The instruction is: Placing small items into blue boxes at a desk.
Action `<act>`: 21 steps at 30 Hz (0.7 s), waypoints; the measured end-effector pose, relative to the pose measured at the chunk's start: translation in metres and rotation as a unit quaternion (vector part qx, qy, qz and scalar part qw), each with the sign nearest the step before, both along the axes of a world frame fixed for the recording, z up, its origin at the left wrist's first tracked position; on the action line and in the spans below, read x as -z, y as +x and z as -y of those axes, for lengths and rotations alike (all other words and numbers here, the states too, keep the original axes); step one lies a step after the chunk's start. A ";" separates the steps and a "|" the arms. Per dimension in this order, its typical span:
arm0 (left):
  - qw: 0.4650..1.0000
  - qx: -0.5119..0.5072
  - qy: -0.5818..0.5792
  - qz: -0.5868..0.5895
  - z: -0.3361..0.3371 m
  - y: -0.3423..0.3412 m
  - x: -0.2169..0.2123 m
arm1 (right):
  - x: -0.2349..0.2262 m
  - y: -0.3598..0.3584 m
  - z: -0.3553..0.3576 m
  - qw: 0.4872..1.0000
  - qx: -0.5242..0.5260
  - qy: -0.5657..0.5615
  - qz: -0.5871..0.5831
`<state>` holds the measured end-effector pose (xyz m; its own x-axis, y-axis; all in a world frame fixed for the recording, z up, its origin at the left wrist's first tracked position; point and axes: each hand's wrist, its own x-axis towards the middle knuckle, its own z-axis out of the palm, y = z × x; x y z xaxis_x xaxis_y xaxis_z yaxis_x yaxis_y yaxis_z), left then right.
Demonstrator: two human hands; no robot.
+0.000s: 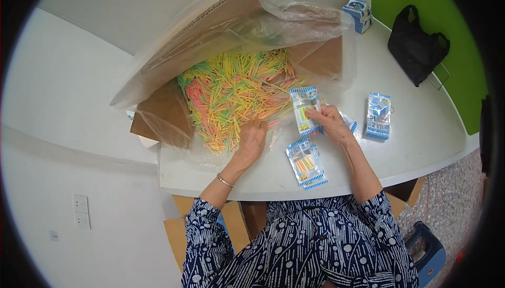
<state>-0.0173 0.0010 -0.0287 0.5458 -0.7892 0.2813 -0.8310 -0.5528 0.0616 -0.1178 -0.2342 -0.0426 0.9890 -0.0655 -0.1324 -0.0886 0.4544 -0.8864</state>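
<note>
one packet [301, 99], silver foil with blue striped ends and coloured sticks showing through its clear front: upright in the right hand [332, 122], gripped between thumb and fingers, beside the near right corner of the carton. judged light and slick; the film should crease readily, so a loose pinch on the side edge looks best, clear of the sticks within.

many thin sticks [236, 93], yellow, green, pink and orange: heaped loose in a carton [318, 59] lined with clear plastic [252, 30]. each likely near weightless, stiff and brittle; a small bundle, taken lightly about its middle, should snap less than single sticks pressed at the ends.

one left hand [253, 138]: at the near edge of the heap, fingers curled down; tips hidden, so whether any sticks are pinched cannot be told.

several further packets: overlapping pair [306, 164] near the table's front edge; another lying partly behind the right hand; more to the right [379, 115], on the white table [426, 125].

one black bag [418, 46]: far right of the table, soft, handles up.
</note>
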 end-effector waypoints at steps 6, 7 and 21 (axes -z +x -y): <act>1.000 0.015 -0.020 -0.004 0.005 0.011 0.001 | 0.001 -0.001 -0.001 0.999 -0.020 -0.039 -0.010; 0.998 0.020 -0.020 -0.049 0.006 0.011 -0.004 | 0.001 -0.002 -0.001 0.999 -0.016 -0.040 -0.009; 0.743 0.059 -0.470 -0.473 0.066 -0.001 -0.092 | -0.001 -0.003 -0.006 0.985 -0.152 -0.076 -0.001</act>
